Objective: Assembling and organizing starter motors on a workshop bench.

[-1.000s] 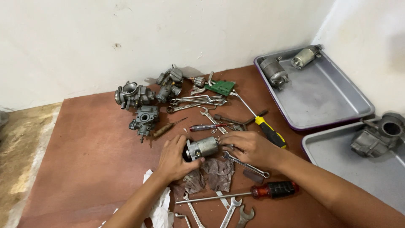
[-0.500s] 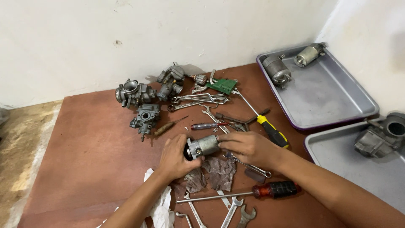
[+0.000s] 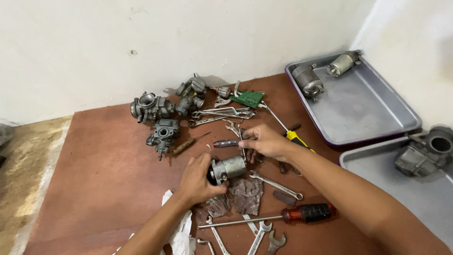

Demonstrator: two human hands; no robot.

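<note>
The right hand has left the small cylindrical motor and now reaches toward 12 o'clock, fingers closing over a small tool. The left hand alone stays clamped on the motor, at the mat's centre, so work shifts to fetching a tool.

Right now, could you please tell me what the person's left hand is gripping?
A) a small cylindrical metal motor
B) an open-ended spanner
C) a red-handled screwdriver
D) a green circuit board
A: the left hand wraps the end of the small cylindrical metal motor above the dirty rags, while the red-handled screwdriver lies untouched nearer the camera.
</note>
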